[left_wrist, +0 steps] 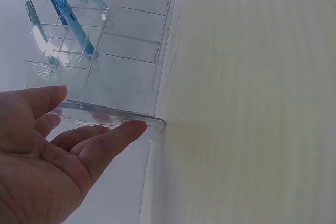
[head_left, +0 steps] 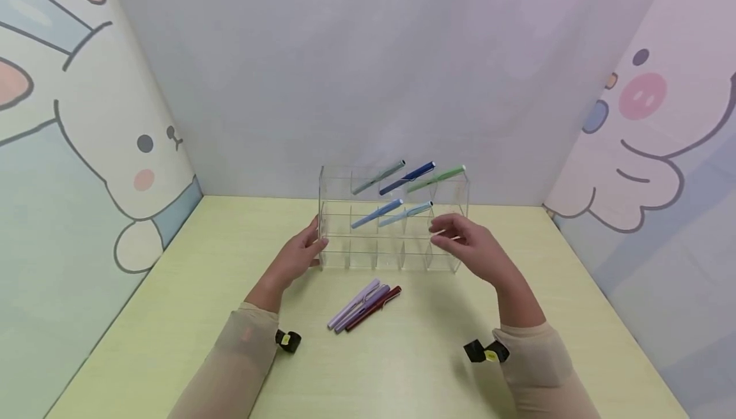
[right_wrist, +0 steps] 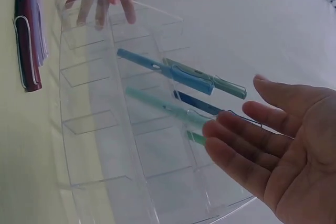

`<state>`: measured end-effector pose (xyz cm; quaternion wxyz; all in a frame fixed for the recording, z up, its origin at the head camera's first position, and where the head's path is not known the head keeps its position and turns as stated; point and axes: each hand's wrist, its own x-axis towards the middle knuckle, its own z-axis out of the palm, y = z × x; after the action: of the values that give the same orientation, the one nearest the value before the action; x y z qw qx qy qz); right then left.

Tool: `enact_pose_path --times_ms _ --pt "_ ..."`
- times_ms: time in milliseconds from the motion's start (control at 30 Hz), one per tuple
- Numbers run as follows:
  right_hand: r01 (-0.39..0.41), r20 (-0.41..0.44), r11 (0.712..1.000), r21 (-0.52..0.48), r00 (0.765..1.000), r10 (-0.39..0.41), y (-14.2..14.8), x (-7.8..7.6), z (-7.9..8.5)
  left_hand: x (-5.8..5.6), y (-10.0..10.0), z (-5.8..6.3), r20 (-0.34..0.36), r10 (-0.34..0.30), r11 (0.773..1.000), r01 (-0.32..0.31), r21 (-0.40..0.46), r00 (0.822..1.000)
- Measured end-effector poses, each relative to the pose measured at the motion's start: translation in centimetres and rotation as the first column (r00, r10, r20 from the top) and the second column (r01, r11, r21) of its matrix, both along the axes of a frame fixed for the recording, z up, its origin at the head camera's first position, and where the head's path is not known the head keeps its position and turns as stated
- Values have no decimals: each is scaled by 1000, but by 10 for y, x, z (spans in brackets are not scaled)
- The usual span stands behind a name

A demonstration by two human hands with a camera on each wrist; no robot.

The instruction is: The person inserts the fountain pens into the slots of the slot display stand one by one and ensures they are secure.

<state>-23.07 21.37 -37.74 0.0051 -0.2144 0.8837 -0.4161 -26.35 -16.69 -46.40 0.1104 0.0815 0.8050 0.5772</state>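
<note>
A clear stepped pen rack (head_left: 388,244) stands on the table. My left hand (head_left: 299,251) holds its left side, thumb at the front edge and fingers along the side panel. My right hand (head_left: 473,245) hovers at the rack's right part, fingers loosely bent, nothing between them. Its fingertips are near the light blue pen (head_left: 406,214) in the middle tier; the right wrist view does not show whether they touch. Beside that pen leans a blue pen (head_left: 376,214). The top tier holds a grey-green pen (head_left: 379,177), a dark blue pen (head_left: 407,178) and a green pen (head_left: 436,179).
On the table in front of the rack lie a lilac pen (head_left: 354,304), a purple pen (head_left: 362,309) and a dark red pen (head_left: 374,309), side by side. A pale curtain (head_left: 368,87) rises behind the rack, and printed panels (head_left: 638,151) flank the table.
</note>
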Motion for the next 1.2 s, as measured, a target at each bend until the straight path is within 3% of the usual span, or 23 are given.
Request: enact_pose_path --times_ms 133,433,800,1100,1200 --pt "-117 69 988 106 992 110 -11 0 -11 -1 -1 -1 -6 8 1000 -8 -2 1000" --pt "-314 197 905 287 944 265 -45 -4 -50 -1 -1 -4 -3 10 1000 -10 -6 1000" --pt "-305 212 864 400 948 237 -60 -8 -80 -2 0 0 2 14 1000 -14 -16 1000" --pt "-296 158 824 483 955 251 -63 -10 -89 -2 -1 -2 10 20 1000 -20 -11 1000" --pt "-305 159 828 471 952 260 -61 -10 -87 -2 -1 -2 6 19 1000 -19 -18 1000"
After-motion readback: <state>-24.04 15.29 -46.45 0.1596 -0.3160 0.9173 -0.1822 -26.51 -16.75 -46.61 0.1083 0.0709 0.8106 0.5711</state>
